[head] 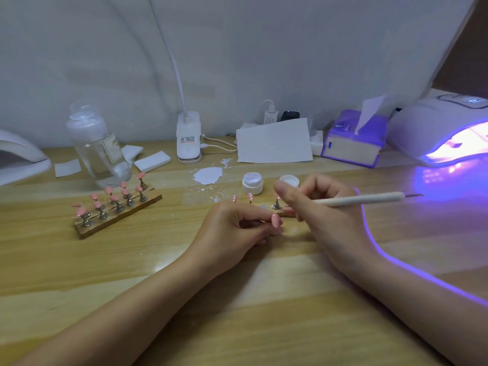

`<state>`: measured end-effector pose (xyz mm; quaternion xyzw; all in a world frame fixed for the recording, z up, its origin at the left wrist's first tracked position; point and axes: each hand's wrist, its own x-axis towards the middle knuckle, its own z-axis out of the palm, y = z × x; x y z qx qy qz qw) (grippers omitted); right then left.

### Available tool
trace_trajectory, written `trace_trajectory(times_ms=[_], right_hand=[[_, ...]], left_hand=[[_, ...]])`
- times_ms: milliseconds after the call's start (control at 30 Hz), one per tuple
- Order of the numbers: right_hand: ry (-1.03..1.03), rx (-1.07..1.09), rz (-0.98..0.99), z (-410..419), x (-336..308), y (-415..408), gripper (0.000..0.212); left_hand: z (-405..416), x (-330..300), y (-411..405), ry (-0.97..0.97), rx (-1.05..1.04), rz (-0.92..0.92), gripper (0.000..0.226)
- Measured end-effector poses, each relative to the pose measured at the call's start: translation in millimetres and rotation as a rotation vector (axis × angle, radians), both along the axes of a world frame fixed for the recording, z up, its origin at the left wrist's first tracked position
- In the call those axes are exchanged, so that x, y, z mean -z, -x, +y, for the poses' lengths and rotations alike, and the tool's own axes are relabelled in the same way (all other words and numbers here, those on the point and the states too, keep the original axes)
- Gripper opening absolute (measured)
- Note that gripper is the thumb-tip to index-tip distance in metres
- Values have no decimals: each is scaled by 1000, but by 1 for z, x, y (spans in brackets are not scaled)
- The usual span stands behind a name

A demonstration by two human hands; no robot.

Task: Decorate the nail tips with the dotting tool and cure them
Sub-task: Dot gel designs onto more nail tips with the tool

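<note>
Left hand [232,228] pinching pink nail tip [275,220], right hand [324,215] gripping dotting tool [364,199], holder strip mostly hidden

rack of nail tips [116,207] left on table [237,299] | bottle [99,151] behind rack | two jars [252,183] centre, behind hands | tissue box [353,138] back right | curing lamp [438,128] at right edge
</note>
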<state>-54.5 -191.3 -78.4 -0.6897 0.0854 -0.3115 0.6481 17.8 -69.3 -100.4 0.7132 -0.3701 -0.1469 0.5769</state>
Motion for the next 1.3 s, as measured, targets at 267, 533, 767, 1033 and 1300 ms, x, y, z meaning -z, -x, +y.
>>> trace_trajectory(times_ms=[267, 533, 767, 1033, 1300], right_hand=[[-13, -75, -37, 1, 10, -7, 37], [-49, -88, -15, -2, 14, -11, 43], [-32, -92, -10, 0, 12, -10, 43], [-28, -91, 2, 1, 11, -10, 42], [-45, -100, -3, 0, 13, -11, 43]], left_hand=[[1, -1, -1, -8, 32, -84, 17], [1, 1, -2, -33, 14, -124, 25], [1, 2, -2, -46, 14, -123, 20], [1, 3, -2, -58, 3, -131, 19], [1, 2, -2, -49, 21, -130, 19]])
